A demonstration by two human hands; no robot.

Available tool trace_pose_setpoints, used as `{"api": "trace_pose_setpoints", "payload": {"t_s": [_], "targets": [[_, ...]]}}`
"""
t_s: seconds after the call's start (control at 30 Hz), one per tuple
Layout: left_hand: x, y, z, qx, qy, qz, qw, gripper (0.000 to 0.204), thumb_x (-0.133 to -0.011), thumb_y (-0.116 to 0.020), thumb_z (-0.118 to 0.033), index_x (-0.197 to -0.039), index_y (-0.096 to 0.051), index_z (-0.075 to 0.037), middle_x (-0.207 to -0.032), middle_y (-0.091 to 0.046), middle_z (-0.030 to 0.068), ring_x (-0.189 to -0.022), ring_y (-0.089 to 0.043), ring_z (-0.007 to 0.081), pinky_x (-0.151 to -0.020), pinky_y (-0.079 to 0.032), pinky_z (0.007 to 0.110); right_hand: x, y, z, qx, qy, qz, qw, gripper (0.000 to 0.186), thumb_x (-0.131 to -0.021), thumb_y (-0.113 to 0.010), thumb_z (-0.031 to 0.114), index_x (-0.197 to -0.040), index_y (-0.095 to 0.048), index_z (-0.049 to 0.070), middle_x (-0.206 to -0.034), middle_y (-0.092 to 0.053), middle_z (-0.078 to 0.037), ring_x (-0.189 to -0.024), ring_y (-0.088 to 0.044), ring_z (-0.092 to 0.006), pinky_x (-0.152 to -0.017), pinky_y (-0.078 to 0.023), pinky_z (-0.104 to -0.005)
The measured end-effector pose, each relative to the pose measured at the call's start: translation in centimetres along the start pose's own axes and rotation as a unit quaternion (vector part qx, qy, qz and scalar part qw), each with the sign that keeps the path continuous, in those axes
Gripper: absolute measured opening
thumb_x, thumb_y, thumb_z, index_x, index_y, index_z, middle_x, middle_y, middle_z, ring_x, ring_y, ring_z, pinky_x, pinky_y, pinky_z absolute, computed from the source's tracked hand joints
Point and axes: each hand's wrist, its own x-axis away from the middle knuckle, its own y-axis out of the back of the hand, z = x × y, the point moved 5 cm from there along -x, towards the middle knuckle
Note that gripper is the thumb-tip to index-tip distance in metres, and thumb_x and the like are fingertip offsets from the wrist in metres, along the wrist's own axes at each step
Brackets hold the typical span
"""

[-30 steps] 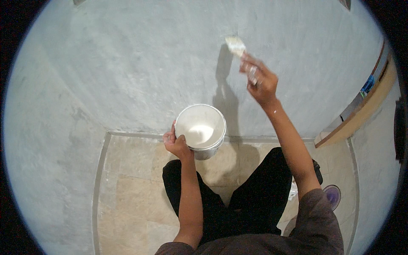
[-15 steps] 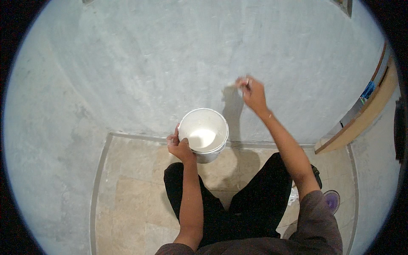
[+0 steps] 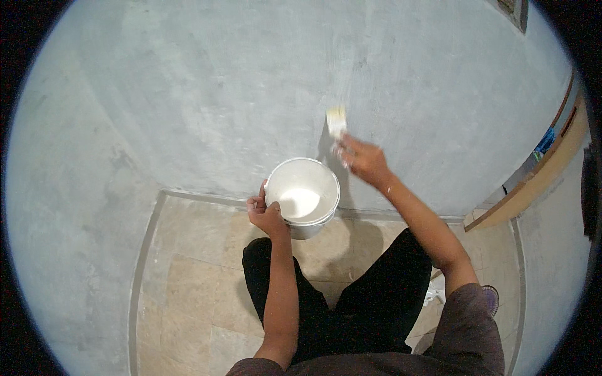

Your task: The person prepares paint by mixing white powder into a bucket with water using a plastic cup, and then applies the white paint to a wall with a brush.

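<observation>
My left hand (image 3: 268, 216) grips the near-left rim of a white bucket (image 3: 315, 174), thumb over the edge and fingers outside. White paint (image 3: 301, 202) lies in the bottom of the bucket. My right hand (image 3: 365, 161) is closed round the handle of a paintbrush (image 3: 337, 122), slightly blurred by motion. The brush has pale yellowish-white bristles that point up at the grey wall (image 3: 251, 81), above and right of the bucket. Whether the bristle tips touch the wall I cannot tell. White specks show on the fingers of my right hand.
My legs in black trousers (image 3: 376, 282) are spread on the beige tiled floor (image 3: 188, 294). A grey border strip (image 3: 143, 269) runs along the wall's foot. To the right are a wooden frame (image 3: 533, 188), a blue item (image 3: 545, 141) and a purple round thing (image 3: 491, 299).
My right hand has moved down and left, and the brush, hardly visible before, now shows with its bristles up. The bucket and my left hand have barely shifted.
</observation>
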Motion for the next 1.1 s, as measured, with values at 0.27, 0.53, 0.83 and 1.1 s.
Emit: {"api": "trace_pose_setpoints", "payload": {"t_s": [0.27, 0.53, 0.83, 1.1], "targets": [[0.1, 0.0, -0.2, -0.007, 0.020, 0.001, 1.000, 0.040, -0.058, -0.041, 0.021, -0.087, -0.035, -0.006, -0.118, -0.061, 0.0300, -0.110, -0.063, 0.0329, -0.089, -0.054, 0.039, -4.0, 1.2, -4.1, -0.173, -0.220, -0.085, 0.956, 0.008, -0.081, -0.059, 0.003, -0.085, -0.065, 0.006, -0.082, -0.067, -0.011, -0.074, -0.067, -0.0276, -0.063, -0.052, -0.0362], [-0.4, 0.8, -0.5, 0.002, 0.003, 0.012, 1.000, 0.039, -0.057, -0.041, 0.018, -0.087, -0.036, -0.006, -0.118, -0.061, 0.0311, -0.109, -0.063, 0.0339, -0.088, -0.055, 0.039, -15.2, 13.2, -5.8, 0.003, -0.045, -0.270, 0.962, 0.019, -0.077, -0.063, -0.003, -0.090, -0.067, 0.011, -0.095, -0.070, -0.009, -0.072, -0.069, -0.0218, -0.062, -0.054, -0.0308], [-0.3, 0.3, -0.8, 0.071, -0.015, 0.076, 0.995, 0.042, -0.052, -0.044, 0.015, -0.088, -0.037, -0.006, -0.119, -0.059, 0.0333, -0.114, -0.060, 0.0362, -0.096, -0.052, 0.044, -0.6, 2.2, 0.8, 0.031, -0.038, 0.021, 0.999, 0.022, -0.072, -0.072, 0.006, -0.092, -0.067, 0.013, -0.115, -0.067, -0.012, -0.088, -0.071, -0.0243, -0.068, -0.058, -0.0338], [-1.5, 1.6, -0.7, 0.089, -0.068, 0.152, 0.982, 0.041, -0.053, -0.057, 0.007, -0.088, -0.040, -0.008, -0.120, -0.058, 0.0331, -0.114, -0.060, 0.0369, -0.100, -0.049, 0.047, -5.3, 10.5, 2.9, -0.218, -0.209, -0.226, 0.926, 0.016, -0.076, -0.064, -0.006, -0.088, -0.067, 0.005, -0.094, -0.069, -0.012, -0.083, -0.069, -0.0263, -0.069, -0.055, -0.0309]]}}
